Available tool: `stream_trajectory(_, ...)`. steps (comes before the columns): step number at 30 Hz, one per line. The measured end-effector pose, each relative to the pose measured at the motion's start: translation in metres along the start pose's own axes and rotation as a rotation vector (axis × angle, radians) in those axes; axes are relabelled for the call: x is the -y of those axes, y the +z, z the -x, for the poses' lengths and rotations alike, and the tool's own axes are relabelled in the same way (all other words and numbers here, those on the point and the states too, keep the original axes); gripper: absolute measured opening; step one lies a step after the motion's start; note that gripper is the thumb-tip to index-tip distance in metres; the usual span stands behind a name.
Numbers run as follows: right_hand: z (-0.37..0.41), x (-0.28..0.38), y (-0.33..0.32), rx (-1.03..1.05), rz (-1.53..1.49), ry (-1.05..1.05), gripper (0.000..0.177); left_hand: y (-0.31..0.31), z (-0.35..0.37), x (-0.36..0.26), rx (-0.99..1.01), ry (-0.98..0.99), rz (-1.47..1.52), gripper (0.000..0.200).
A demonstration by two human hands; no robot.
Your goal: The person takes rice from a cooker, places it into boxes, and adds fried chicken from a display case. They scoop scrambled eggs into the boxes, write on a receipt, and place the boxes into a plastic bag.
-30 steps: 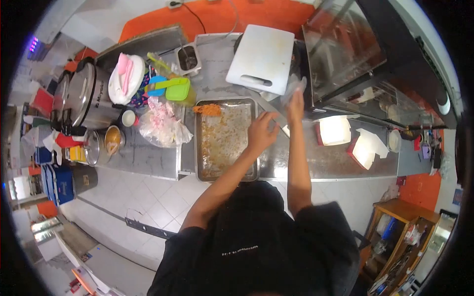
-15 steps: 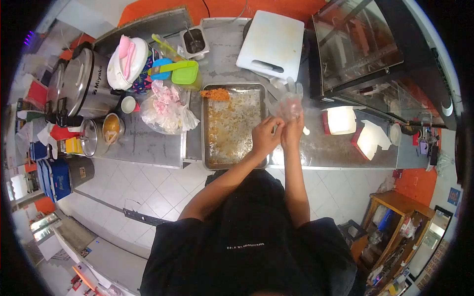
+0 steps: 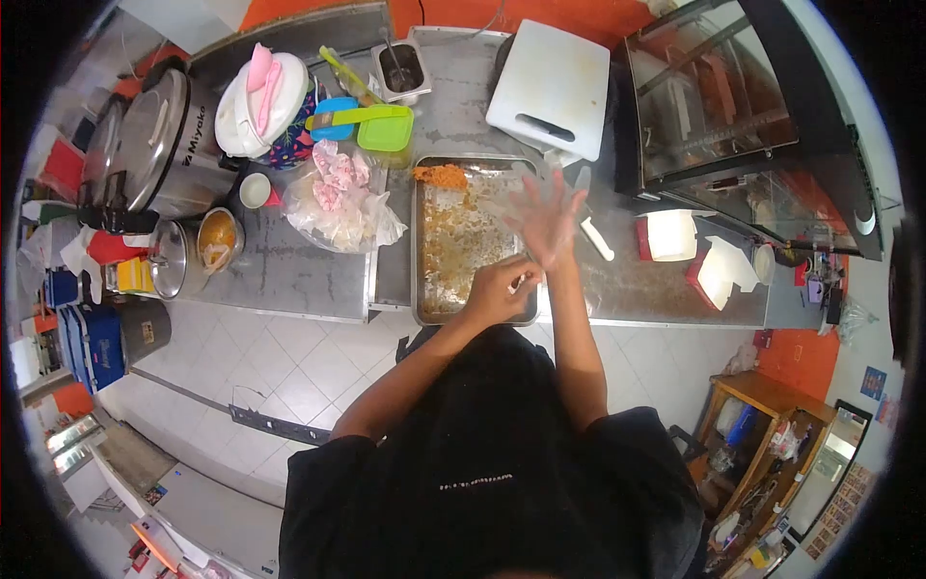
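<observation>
A clear plastic glove point(image 3: 529, 205) covers my right hand point(image 3: 550, 227), which is raised with its fingers spread. Its loose fingertips stick out past my own. At the right wrist, my left hand point(image 3: 502, 291) pinches the glove's cuff. Both hands are over the right side of a metal tray point(image 3: 449, 261), whose bottom is greasy and crumb-covered. One piece of breaded fried food point(image 3: 442, 177) lies in the tray's far left corner. A white handle point(image 3: 597, 239), like that of a knife, lies on the counter right of my right hand.
A white cutting board point(image 3: 552, 87) lies at the back, beside a glass display cabinet point(image 3: 709, 87). Two open boxes, a nearer one point(image 3: 721, 273) and another point(image 3: 671, 236), stand at right. Left are a plastic bag point(image 3: 342, 212), a green-lidded container point(image 3: 386, 128) and a large cooker point(image 3: 169, 145).
My right hand has pushed further into the glove and its fingers have spread. My left hand has moved down and left to the wrist, and the camera view has shifted slightly.
</observation>
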State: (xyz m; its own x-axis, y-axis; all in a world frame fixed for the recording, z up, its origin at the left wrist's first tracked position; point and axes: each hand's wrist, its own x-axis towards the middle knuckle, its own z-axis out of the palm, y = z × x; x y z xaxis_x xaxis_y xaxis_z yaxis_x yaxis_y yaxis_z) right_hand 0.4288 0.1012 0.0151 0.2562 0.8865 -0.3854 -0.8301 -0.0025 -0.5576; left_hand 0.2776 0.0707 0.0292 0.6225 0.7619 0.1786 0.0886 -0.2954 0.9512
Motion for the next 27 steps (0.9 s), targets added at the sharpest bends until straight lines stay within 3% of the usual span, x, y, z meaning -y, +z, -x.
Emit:
stream_trajectory(1,-0.006,-0.003,0.007,-0.001,0.004,0.002,0.081,-0.004,0.006,0.001,0.077,0.019,-0.023,0.006)
stream_trajectory(4,-0.034,-0.016,0.017,-0.136,0.125,-0.089,0.079,-0.012,0.022,0.007,0.049,-0.007,0.045,0.006)
stream_trajectory(6,-0.058,-0.037,0.01,0.001,0.524,-0.017,0.068,-0.032,0.026,0.018,0.071,-0.07,0.108,0.007)
stream_trajectory(7,-0.066,-0.044,0.02,-0.003,0.527,-0.017,0.068,-0.041,0.028,0.022,0.002,-0.113,0.093,0.009)
stream_trajectory(9,-0.081,-0.064,0.039,0.095,1.619,-0.146,0.055,-0.06,0.036,0.028,-0.069,-0.156,0.082,0.012)
stream_trajectory(10,-0.087,-0.074,0.038,0.093,1.622,-0.148,0.055,-0.071,0.041,0.028,-0.118,-0.23,0.06,0.014)
stream_trajectory(12,-0.098,-0.097,0.028,0.26,1.932,-0.607,0.054,-0.09,0.059,0.039,-0.163,-0.302,0.04,0.017)
stream_trajectory(14,-0.107,-0.11,0.029,0.254,1.947,-0.599,0.054,-0.103,0.09,0.064,-0.275,-0.308,0.063,0.018)
stream_trajectory(17,-0.133,-0.131,0.007,0.16,1.99,-0.54,0.051,-0.134,0.127,0.064,-0.283,-0.435,0.018,0.018)
stream_trajectory(19,-0.129,-0.124,0.006,0.181,1.954,-0.556,0.055,-0.141,0.149,0.073,-0.341,-0.499,0.025,0.017)
stream_trajectory(22,-0.11,-0.103,0.012,0.025,1.842,-0.406,0.061,-0.147,0.168,0.077,-0.352,-0.538,0.021,0.017)
stream_trajectory(24,-0.082,-0.082,0.024,-0.035,1.368,-0.003,0.068,-0.151,0.173,0.081,-0.354,-0.548,0.008,0.018)
stream_trajectory(25,-0.063,-0.074,0.026,-0.091,1.456,-0.17,0.066,-0.15,0.173,0.084,-0.372,-0.541,0.046,0.018)
stream_trajectory(27,-0.05,-0.07,-0.019,-0.075,1.199,-0.227,0.067,-0.145,0.169,0.089,-0.384,-0.525,0.084,0.018)
